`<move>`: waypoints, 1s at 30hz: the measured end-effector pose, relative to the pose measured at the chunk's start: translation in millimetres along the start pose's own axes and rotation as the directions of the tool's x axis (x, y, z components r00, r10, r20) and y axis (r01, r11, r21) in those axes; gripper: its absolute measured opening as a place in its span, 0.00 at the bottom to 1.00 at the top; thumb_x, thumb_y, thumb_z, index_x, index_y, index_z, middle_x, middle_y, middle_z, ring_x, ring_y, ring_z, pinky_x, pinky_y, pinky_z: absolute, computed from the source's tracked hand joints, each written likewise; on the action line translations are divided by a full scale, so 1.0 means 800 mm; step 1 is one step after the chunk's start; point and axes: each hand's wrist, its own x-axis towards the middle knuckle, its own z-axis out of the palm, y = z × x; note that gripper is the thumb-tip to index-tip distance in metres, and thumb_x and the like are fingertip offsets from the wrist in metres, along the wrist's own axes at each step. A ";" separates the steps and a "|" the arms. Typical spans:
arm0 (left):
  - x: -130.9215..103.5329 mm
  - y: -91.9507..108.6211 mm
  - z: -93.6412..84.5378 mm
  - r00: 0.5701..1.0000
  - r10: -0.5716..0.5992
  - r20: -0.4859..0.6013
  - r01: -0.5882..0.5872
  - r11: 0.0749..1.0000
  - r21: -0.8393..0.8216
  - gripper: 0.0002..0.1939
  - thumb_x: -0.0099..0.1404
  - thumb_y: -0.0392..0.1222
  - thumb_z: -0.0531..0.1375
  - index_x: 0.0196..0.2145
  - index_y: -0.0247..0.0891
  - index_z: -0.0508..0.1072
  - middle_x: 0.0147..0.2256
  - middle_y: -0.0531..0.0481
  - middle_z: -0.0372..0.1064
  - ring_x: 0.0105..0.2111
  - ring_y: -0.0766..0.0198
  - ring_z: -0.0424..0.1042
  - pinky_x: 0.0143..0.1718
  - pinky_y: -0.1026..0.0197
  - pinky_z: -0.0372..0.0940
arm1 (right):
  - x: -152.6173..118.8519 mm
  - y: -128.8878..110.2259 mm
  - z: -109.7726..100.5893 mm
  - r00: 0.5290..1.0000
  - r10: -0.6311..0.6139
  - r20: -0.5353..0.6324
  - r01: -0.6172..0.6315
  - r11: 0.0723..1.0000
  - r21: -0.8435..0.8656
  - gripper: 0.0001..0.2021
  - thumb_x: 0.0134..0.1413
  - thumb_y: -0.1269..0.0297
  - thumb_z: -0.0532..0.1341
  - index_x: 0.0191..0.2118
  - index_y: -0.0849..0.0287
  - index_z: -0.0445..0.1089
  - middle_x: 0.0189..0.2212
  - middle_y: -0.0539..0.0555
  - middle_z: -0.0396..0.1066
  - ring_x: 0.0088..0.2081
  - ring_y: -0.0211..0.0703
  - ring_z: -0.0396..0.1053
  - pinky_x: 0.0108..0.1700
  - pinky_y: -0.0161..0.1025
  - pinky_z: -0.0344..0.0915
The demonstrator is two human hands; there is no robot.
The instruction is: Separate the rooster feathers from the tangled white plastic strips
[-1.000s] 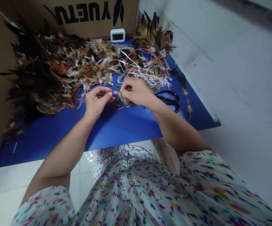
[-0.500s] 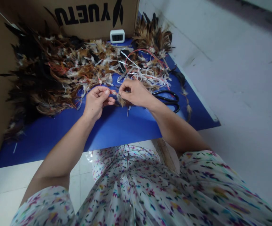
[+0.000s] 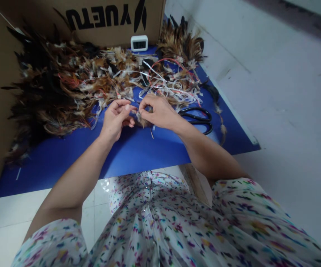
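Observation:
Near the middle of the blue table (image 3: 146, 148), a small fluffy brown and grey feather bunch (image 3: 142, 120) is between my two hands. My right hand (image 3: 159, 111) pinches it from the right, thumb and forefinger together. On its left, my left hand (image 3: 116, 120) has thumb and forefinger pressed together at the bunch's pale reddish end; the exact thing between those fingertips is too small to make out. Beyond my hands lies a large pile of brown, black and white feathers (image 3: 88, 81). White and red ribbon strands (image 3: 171, 91) lie tangled just past my right hand.
Black-handled scissors (image 3: 198, 115) lie right of my right hand. A small white digital clock (image 3: 139, 43) stands before a cardboard box (image 3: 107, 33). Another feather bunch (image 3: 181, 42) is at the back right, and a dark feather strand (image 3: 216, 100) lies near the right edge beside the wall.
Both hands stay nearly in place. My right fingertips have shifted slightly left, and the left hand's fingers have risen a little. The feather bunch has turned slightly.

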 end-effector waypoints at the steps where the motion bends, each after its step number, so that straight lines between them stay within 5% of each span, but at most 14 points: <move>1: 0.000 -0.001 -0.001 0.999 0.048 0.010 -0.049 0.998 0.049 0.27 0.52 0.60 0.73 0.40 0.41 0.70 0.34 0.53 0.76 0.18 0.72 0.70 0.19 0.67 0.66 | 0.000 0.000 0.000 1.000 -0.004 -0.004 0.004 1.000 -0.004 0.04 0.52 0.72 0.57 0.29 0.59 0.67 0.32 0.52 0.70 0.36 0.40 0.66 0.44 0.41 0.61; 6: 0.000 -0.006 -0.004 0.965 0.256 0.053 -0.259 0.904 0.339 0.23 0.54 0.60 0.71 0.34 0.39 0.74 0.26 0.55 0.72 0.17 0.72 0.67 0.19 0.68 0.62 | 0.000 0.001 0.001 1.000 -0.020 -0.003 0.020 1.000 -0.009 0.04 0.53 0.71 0.58 0.29 0.59 0.68 0.32 0.53 0.69 0.36 0.41 0.65 0.44 0.41 0.61; 11: 0.000 -0.007 -0.005 0.964 0.258 0.057 -0.259 0.877 0.404 0.19 0.57 0.57 0.70 0.29 0.38 0.74 0.17 0.57 0.66 0.16 0.71 0.65 0.19 0.68 0.60 | -0.001 0.000 0.003 1.000 -0.027 -0.005 0.027 0.999 0.021 0.04 0.54 0.70 0.59 0.29 0.59 0.68 0.32 0.52 0.70 0.37 0.41 0.65 0.44 0.41 0.61; 15: 0.003 -0.001 -0.003 0.982 0.165 -0.089 -0.143 0.967 0.213 0.18 0.54 0.54 0.72 0.27 0.39 0.73 0.19 0.57 0.66 0.16 0.72 0.64 0.19 0.67 0.62 | 0.000 -0.004 -0.003 0.995 0.045 -0.089 -0.036 0.994 0.101 0.06 0.58 0.65 0.58 0.33 0.59 0.70 0.32 0.51 0.72 0.37 0.40 0.66 0.45 0.40 0.63; 20: 0.009 0.010 -0.008 0.958 -0.152 -0.243 0.103 0.973 -0.204 0.16 0.57 0.45 0.72 0.27 0.38 0.68 0.23 0.58 0.68 0.18 0.76 0.63 0.18 0.72 0.61 | 0.007 0.010 -0.007 0.953 0.168 -0.250 -0.112 0.968 0.226 0.09 0.63 0.63 0.55 0.38 0.58 0.71 0.36 0.53 0.74 0.39 0.40 0.70 0.46 0.41 0.66; 25: 0.011 0.016 -0.011 0.932 -0.298 -0.209 0.191 0.890 -0.415 0.15 0.65 0.42 0.67 0.27 0.38 0.65 0.24 0.58 0.66 0.18 0.79 0.61 0.19 0.75 0.60 | 0.011 0.029 0.011 0.946 0.235 -0.221 -0.157 0.935 0.319 0.05 0.54 0.65 0.62 0.36 0.59 0.71 0.33 0.52 0.74 0.35 0.39 0.70 0.43 0.40 0.68; 30: 0.003 0.015 0.002 0.942 -0.316 -0.111 0.254 0.889 -0.382 0.15 0.64 0.41 0.68 0.27 0.37 0.65 0.23 0.59 0.64 0.16 0.79 0.60 0.17 0.75 0.57 | 0.003 0.017 0.034 0.992 0.076 -0.102 -0.045 0.958 0.282 0.14 0.53 0.54 0.67 0.39 0.58 0.72 0.31 0.50 0.72 0.34 0.40 0.68 0.40 0.40 0.67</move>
